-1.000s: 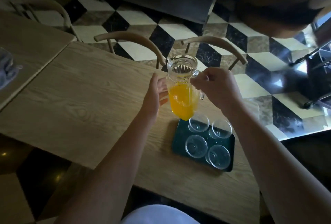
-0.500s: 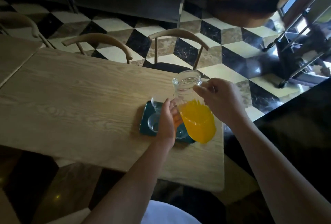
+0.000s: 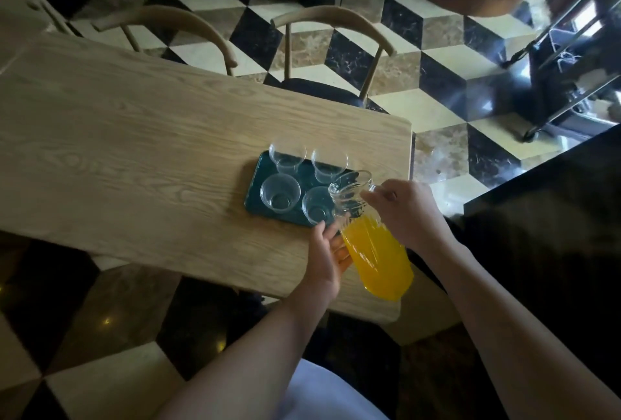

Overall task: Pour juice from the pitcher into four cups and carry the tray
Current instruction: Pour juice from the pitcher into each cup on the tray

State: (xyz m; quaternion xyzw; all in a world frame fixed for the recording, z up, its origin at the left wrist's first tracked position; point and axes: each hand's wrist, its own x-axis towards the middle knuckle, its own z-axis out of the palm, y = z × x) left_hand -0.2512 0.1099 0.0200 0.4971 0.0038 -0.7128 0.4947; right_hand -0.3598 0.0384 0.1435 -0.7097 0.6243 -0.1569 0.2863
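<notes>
Pitcher: the clear ribbed pitcher (image 3: 368, 235) is off the desk, tilted with its mouth toward the tray and its base toward the person; its lower part hangs over the desk's near right corner
Juice: orange juice (image 3: 378, 258) fills the lower body of the pitcher; none has reached the spout; no stream is visible
Right hand: the right hand (image 3: 408, 211) grips the pitcher at its handle near the neck; the fingers are curled shut around it; the handle itself is mostly hidden by the hand
Left hand: the left hand (image 3: 327, 253) is pressed against the pitcher's left side, palm toward the glass; its fingers (image 3: 332, 229) are loosely spread along the wall, steadying rather than wrapped around
Cups: four clear cups sit upright on the tray in two rows; far left cup (image 3: 287, 158); far right cup (image 3: 329, 163); near left cup (image 3: 280, 197); near right cup (image 3: 316, 206), whose rim is partly behind the pitcher's mouth; all four look empty
Tray: a dark green rectangular tray (image 3: 257, 184) lies flat near the right end of the desk; its near right corner is hidden by the pitcher and the left hand
Desk: a light wood-grain desk (image 3: 134, 157); only the tray shows on it
Chairs: two curved-back wooden chairs (image 3: 331, 18) stand at the far side
Floor: checkered black, cream and brown floor (image 3: 437, 110)
</notes>
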